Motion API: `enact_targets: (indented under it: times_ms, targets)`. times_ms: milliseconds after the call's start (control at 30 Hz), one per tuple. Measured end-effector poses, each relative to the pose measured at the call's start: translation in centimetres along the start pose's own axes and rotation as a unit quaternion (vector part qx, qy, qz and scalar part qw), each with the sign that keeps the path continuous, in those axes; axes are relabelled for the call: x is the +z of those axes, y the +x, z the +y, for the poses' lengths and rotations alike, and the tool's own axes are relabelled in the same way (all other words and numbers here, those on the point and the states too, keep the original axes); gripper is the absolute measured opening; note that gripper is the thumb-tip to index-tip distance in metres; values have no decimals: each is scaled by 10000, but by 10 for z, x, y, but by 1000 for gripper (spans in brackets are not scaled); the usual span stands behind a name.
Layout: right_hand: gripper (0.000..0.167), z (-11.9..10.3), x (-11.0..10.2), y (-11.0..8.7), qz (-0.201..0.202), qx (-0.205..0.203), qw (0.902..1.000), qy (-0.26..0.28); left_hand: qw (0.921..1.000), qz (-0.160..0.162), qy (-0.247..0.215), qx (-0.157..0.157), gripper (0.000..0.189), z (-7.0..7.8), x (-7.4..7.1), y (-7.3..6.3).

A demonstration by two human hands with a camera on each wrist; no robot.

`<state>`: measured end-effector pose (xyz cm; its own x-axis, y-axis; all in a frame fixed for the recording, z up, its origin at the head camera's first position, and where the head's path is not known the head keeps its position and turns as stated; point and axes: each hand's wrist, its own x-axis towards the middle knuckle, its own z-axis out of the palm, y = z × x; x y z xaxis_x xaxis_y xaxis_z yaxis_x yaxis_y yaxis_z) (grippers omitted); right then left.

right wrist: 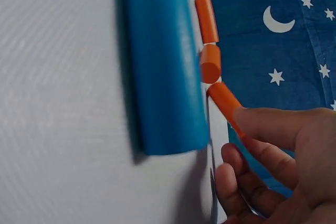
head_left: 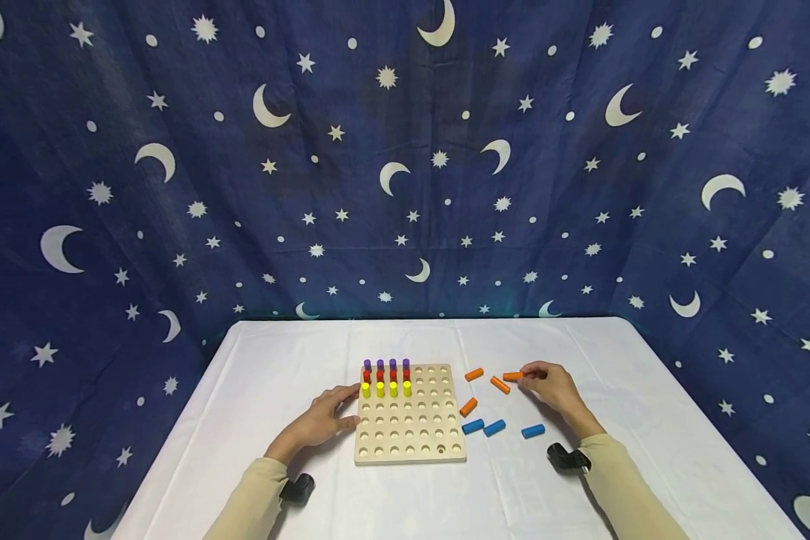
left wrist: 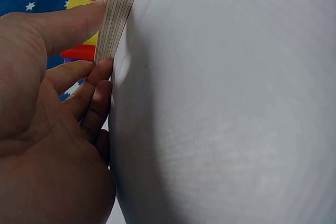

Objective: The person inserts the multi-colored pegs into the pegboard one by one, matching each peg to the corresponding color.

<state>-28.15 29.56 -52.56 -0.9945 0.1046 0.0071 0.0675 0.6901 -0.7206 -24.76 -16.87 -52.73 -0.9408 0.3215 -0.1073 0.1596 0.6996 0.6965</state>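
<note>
The right hand [head_left: 550, 386] pinches a small orange round peg [head_left: 512, 376] between its thumb and a finger. This peg is to the right of the board, toward the far side of the table, and I can't quite tell if it touches the cloth. Three more orange pegs lie loose to the left of it: one a bit nearer and slanted [head_left: 500, 385], one farther left [head_left: 474, 374], and one close to the board's right edge [head_left: 469, 407]. Nearer than these lie three blue round pegs. Two are next to each other, one [head_left: 473, 426] close to the board and one [head_left: 495, 427] just right of it, and the third [head_left: 533, 431] is off to the right. The flat, pale wooden board [head_left: 408, 460] has rows of round holes. In its far left corner stand four purple pegs [head_left: 393, 364], then four red pegs [head_left: 380, 376], then four yellow pegs [head_left: 394, 389] nearest. The left hand [head_left: 320, 420] is spread open, its thumb and fingers touching the board's left edge. Both arms have light tan sleeves [head_left: 624, 480]. Everything rests on a table with a white cloth [head_left: 297, 349], and behind it hangs a dark blue curtain [head_left: 351, 195] with white moons and stars.
</note>
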Motion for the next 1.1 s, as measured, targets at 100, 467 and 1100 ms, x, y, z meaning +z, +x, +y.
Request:
enact_targets:
  times_ms: [100, 467, 1100]
  targets:
    - [24, -2, -1, 0, 68, -22, 9996, 263, 10000, 5, 3, -5, 66, -1, 0, 0]
    - [30, -24, -2, -6, 215, -315, 9954, 878, 10000, 12, 30, 56, 66, 0, 0, 1]
    - [25, -82, 3, -35, 302, -1311, 9859, 996, 10000, -17, 46, -83, 67, 2, -1, -1]
